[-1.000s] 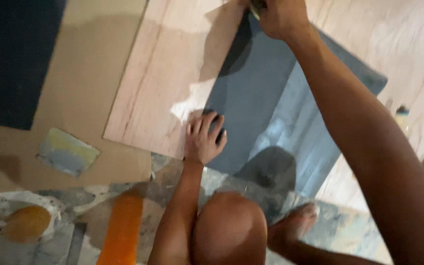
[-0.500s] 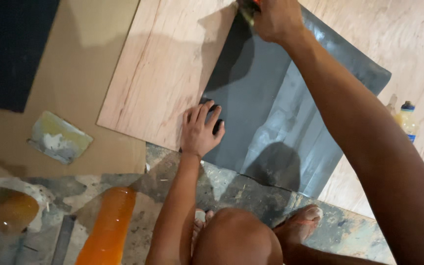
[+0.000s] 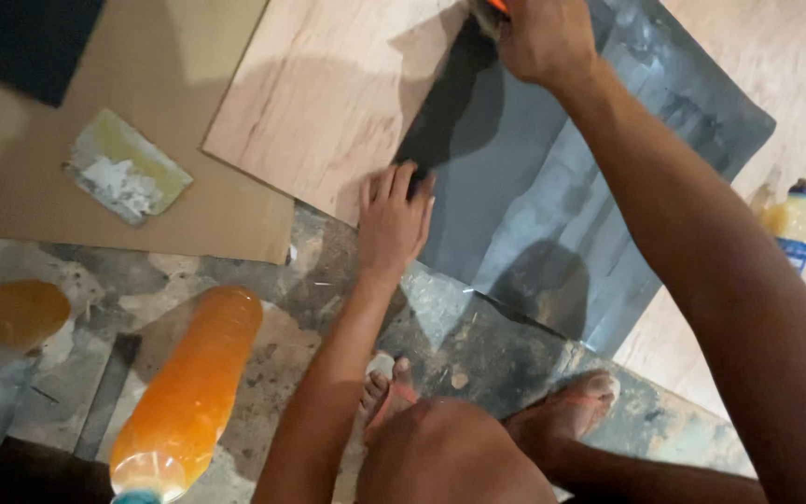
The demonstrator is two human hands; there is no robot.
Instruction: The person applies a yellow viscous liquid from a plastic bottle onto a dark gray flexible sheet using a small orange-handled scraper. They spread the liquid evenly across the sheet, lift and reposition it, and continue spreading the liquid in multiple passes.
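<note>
Now the left hand (image 3: 394, 219) lies flat, fingers spread, on the wood board (image 3: 328, 93) — press firm — while the right hand (image 3: 543, 37) clenches an orange-handled tool (image 3: 489, 9) on the grey sheet (image 3: 552, 187).

Left hand (image 3: 394, 219) flat on pale wood board (image 3: 328, 93), right hand (image 3: 543, 37) over grey sheet (image 3: 552, 187) with orange-tipped tool.

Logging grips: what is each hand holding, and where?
Right hand grips an orange-handled tool, mostly out of frame. Left hand holds nothing, pressing flat on the wooden panel.
</note>
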